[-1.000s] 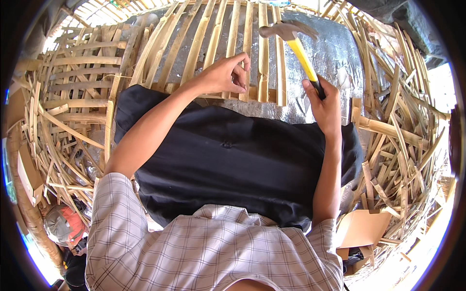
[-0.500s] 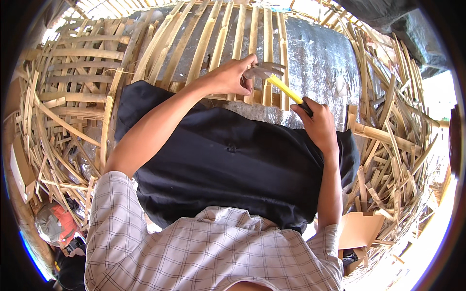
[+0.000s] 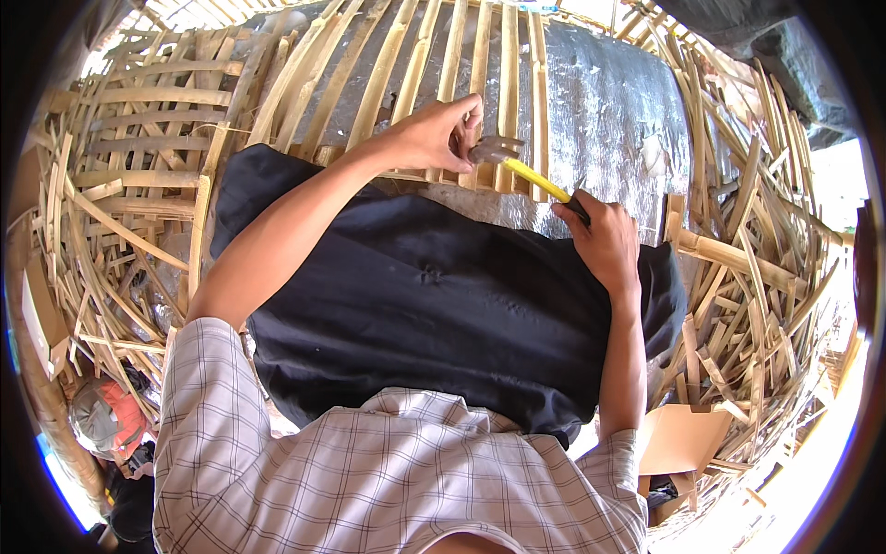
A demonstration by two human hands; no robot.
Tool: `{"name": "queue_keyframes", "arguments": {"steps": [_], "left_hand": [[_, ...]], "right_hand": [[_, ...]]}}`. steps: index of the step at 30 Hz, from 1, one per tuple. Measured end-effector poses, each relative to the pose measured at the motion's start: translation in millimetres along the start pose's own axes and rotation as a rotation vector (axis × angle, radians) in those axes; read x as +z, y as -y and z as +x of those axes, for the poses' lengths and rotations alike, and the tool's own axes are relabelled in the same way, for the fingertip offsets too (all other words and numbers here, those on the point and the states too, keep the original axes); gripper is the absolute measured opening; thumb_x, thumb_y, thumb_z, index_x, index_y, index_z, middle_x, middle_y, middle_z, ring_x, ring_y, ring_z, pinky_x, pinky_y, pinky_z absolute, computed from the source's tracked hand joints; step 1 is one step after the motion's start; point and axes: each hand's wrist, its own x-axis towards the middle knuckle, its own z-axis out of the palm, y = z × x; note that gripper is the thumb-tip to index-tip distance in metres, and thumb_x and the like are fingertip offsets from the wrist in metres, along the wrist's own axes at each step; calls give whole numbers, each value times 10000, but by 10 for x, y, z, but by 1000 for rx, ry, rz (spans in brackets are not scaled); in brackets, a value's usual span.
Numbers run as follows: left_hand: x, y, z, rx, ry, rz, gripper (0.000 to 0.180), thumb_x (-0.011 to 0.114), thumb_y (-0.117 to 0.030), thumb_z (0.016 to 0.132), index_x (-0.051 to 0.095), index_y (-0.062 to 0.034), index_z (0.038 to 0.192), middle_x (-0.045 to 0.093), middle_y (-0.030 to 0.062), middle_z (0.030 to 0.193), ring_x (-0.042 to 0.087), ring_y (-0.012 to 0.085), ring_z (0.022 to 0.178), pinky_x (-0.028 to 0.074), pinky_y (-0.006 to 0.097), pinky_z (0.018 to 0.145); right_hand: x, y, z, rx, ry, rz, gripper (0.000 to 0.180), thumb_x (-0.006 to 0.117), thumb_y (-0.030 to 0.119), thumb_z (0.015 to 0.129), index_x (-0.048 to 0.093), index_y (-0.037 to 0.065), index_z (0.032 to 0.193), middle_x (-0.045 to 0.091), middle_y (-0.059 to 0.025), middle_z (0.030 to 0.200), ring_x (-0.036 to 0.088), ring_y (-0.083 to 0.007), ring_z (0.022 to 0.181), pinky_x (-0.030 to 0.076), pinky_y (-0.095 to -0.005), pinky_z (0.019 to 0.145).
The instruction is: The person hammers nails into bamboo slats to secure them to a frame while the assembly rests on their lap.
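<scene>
Of my two hands, the right hand (image 3: 604, 242) is closed firmly round the black grip of one hammer (image 3: 537, 179) with a yellow shaft. My left hand (image 3: 441, 134) is curled, thumb and fingers bent toward each other over the lower ends of the slats (image 3: 508, 92); I cannot tell whether anything is pinched in it. The hammer's head is just beside those fingers, above the slats; whether it touches one I cannot tell. I count about nine slats running away from me, three of them right of my left hand, with one silvery sheet (image 3: 616, 111) beyond. One black cloth (image 3: 425, 314) covers my lap. On my left is one lattice (image 3: 166, 95) with about six crosswise strips; on my right, one open cardboard box (image 3: 678, 439) and a heap of bamboo strips (image 3: 752, 249), too tangled to count.
</scene>
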Motion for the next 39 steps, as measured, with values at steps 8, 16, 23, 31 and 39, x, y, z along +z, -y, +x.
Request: {"name": "queue_keyframes", "arguments": {"steps": [8, 16, 23, 31, 39], "left_hand": [[30, 37, 15, 8, -39, 64, 513, 848, 35, 769, 392, -83, 973, 592, 48, 816, 686, 144, 858, 543, 355, 756], [47, 142, 28, -12, -41, -44, 535, 871, 12, 763, 395, -101, 977, 612, 48, 818, 669, 154, 880, 541, 364, 779], [-22, 152, 52, -21, -17, -95, 528, 844, 30, 796, 369, -109, 980, 724, 94, 819, 710, 153, 849, 539, 344, 788], [-13, 130, 36, 45, -15, 28, 516, 824, 38, 801, 361, -99, 982, 717, 75, 819, 684, 136, 815, 520, 336, 729], [-21, 87, 22, -41, 16, -51, 503, 873, -32, 758, 449, -65, 1027, 594, 68, 935, 709, 208, 942, 522, 416, 821]], "right_hand": [[42, -32, -18, 22, -41, 149, 345, 749, 372, 952, 657, 69, 816, 569, -158, 554, 589, -416, 547, 440, -487, 522], [42, -25, -21, 40, -53, 121, 343, 749, 366, 953, 663, 57, 832, 592, -155, 579, 599, -416, 560, 449, -477, 530], [14, -37, 9, 117, -97, 118, 349, 737, 377, 960, 667, 58, 837, 612, -152, 605, 611, -413, 591, 454, -477, 554], [39, -42, 2, 82, -93, 79, 350, 740, 383, 957, 669, 68, 821, 602, -148, 594, 605, -416, 586, 450, -484, 550], [30, -25, 3, 68, -92, 61, 354, 738, 386, 958, 668, 68, 819, 601, -149, 594, 599, -420, 581, 446, -480, 545]]}}
